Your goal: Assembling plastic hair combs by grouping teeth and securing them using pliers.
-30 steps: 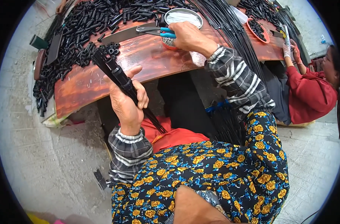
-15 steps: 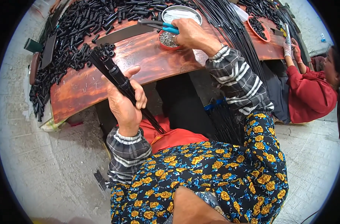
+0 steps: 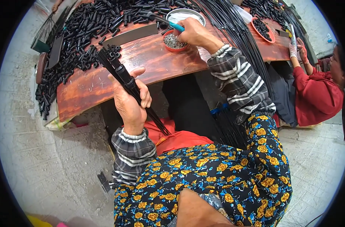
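Observation:
My left hand [image 3: 127, 101] is closed around a bundle of thin black rods [image 3: 156, 120], its thumb raised. The bundle leans up and away to the left, with a black plastic sleeve [image 3: 123, 75] just above the palm. Its lower end rests by the red cloth [image 3: 184, 140] on my lap. In my right hand [image 3: 195, 33] is a pair of pliers [image 3: 176, 26] with teal handles, held over the table with the dark jaws pointing left. Just below that hand stands a red bowl [image 3: 176, 49] of small metal bits.
Black plastic tubes [image 3: 93, 28] lie heaped along the back and left of the table [image 3: 85, 96]. A round metal tray [image 3: 204, 19] holds white strips. Long black rods [image 3: 236, 32] cross the table's right side. A co-worker in a red sleeve [image 3: 316, 90] sits at the right.
My right hand has turned the pliers, so they tilt more steeply and less of the handles shows. My left hand keeps its hold on the rods. The whole view has shifted slightly.

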